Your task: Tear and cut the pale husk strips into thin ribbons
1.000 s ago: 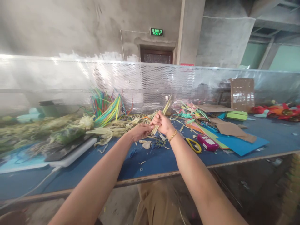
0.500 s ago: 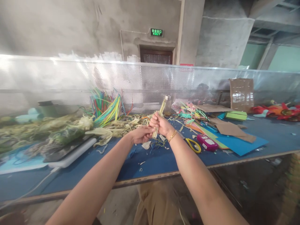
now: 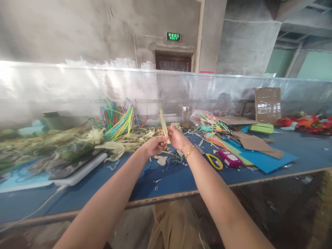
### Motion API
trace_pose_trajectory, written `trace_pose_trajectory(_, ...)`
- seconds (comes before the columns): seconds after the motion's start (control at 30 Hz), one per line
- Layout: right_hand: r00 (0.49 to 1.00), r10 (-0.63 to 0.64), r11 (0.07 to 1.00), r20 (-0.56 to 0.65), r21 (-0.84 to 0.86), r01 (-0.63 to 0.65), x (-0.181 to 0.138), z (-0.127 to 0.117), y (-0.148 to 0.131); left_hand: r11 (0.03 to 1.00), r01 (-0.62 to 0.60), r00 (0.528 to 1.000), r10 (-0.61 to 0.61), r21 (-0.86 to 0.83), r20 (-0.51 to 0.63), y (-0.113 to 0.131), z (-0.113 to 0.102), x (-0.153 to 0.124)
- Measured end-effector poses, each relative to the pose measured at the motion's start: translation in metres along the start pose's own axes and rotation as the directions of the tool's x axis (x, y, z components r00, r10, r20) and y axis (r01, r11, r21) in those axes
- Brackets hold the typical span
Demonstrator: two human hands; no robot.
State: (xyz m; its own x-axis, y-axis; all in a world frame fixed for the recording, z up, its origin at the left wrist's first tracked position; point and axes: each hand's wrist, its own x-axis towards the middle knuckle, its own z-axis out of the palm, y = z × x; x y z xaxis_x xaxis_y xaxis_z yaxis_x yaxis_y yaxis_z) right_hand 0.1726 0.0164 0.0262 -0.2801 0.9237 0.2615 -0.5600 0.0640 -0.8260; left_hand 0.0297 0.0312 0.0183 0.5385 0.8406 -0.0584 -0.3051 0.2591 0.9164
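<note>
The left hand pinches, thumb against fingertips, the lower end of a slim, pale yellow-green bundle of husk-like strips, which stands nearly upright between the hands, its free tip leaning toward 11 o'clock. The right hand is beside it, at 3 o'clock from the bundle's base, thumb side up, fingers loosely bent and partly spread; whether they press on the bundle, I cannot tell. A gold chain bracelet circles the right wrist. The forearms reach in from about 7 and 5 o'clock, over a blue tabletop.

From the hands, a clear bottle with a silver cap stands near 1 o'clock; yellow-handled scissors lie at 4 o'clock, with a magenta plastic box just beyond. Pale, tangled husk-like scraps spread at 9 o'clock, and a sheaf of multicoloured thin strips fans out at 10.
</note>
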Motion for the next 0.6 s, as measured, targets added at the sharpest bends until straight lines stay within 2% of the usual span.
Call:
trace_pose_trajectory(0.1, 0.993, -0.054, 0.988, -0.109, -0.152, 0.037, 0.002, -0.004, 0.004, 0.986, -0.165, 0.972, 0.164, 0.012, -0.166, 0.005, -0.005, 0.004)
trace_pose_trajectory(0.17, 0.983, -0.047, 0.961, -0.18, -0.277, -0.005, 0.002, -0.005, 0.006, 0.959, -0.277, 0.929, 0.285, 0.067, -0.236, 0.006, -0.008, 0.006)
trace_pose_trajectory(0.23, 0.974, -0.005, 0.921, -0.227, -0.38, -0.084, 0.002, -0.006, 0.008, 0.927, -0.353, 0.891, 0.375, 0.128, -0.255, 0.004, -0.011, 0.008)
trace_pose_trajectory(0.33, 0.976, 0.031, 0.889, -0.217, -0.44, -0.126, 0.001, -0.007, 0.011, 0.891, -0.389, 0.863, 0.441, 0.235, -0.244, 0.001, -0.011, 0.009)
trace_pose_trajectory(0.43, 0.981, 0.025, 0.904, -0.194, -0.415, -0.105, 0.002, -0.007, 0.014, 0.863, -0.39, 0.852, 0.47, 0.322, -0.229, 0.0, -0.01, 0.009)
trace_pose_trajectory(0.6, 0.98, 0.042, 0.923, -0.195, -0.369, -0.113, 0.003, -0.007, 0.015, 0.83, -0.399, 0.814, 0.516, 0.389, -0.266, 0.0, -0.005, 0.005)
